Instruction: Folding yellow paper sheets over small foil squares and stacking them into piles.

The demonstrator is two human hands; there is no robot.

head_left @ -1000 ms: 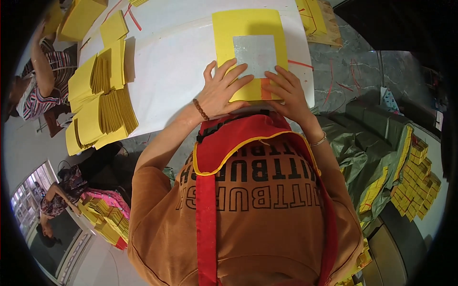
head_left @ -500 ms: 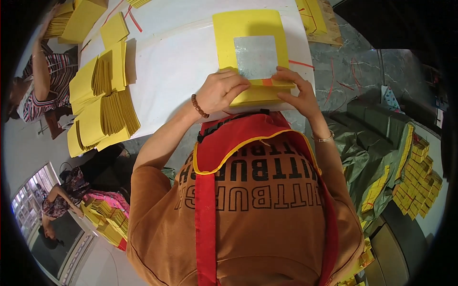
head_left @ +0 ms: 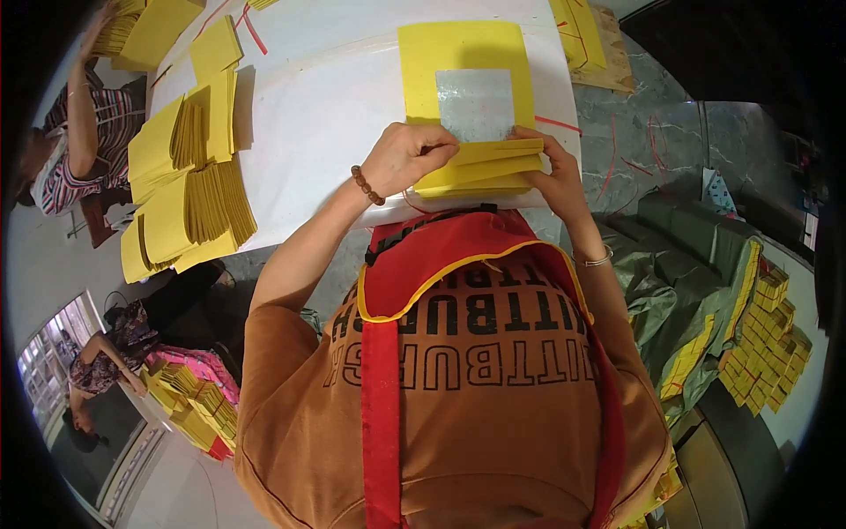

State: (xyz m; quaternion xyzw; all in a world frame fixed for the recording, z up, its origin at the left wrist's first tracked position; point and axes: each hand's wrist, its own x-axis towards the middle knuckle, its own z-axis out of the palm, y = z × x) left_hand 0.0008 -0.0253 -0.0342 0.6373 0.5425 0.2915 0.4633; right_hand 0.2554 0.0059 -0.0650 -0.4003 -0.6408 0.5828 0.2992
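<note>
A yellow paper sheet (head_left: 463, 46) with a silver square (head_left: 474, 99) lies on a small pile of yellow paper at the table's near edge. Its near edge stands turned up as a narrow folded flap (head_left: 502, 150). At the flap's left end, my left hand (head_left: 401, 160) is closed in a pinch on the paper. My right hand (head_left: 557, 172) grips the right end, with index finger and thumb on opposite sides of the fold. More yellow layers (head_left: 480, 183) show below the flap, close to my red apron (head_left: 467, 238).
Fanned bundles of yellow paper (head_left: 207, 207) stand along the left of the white table (head_left: 317, 115). Red strips (head_left: 251, 33) lie about. One person (head_left: 88, 141) works at far left, another (head_left: 119, 357) lower down. At right are green sheeting (head_left: 652, 282) and stacked yellow bundles (head_left: 767, 353).
The near edge of the sheet has been turned up further, and the flap now hides the orange strip seen before. My right index finger has moved to the flap's far side.
</note>
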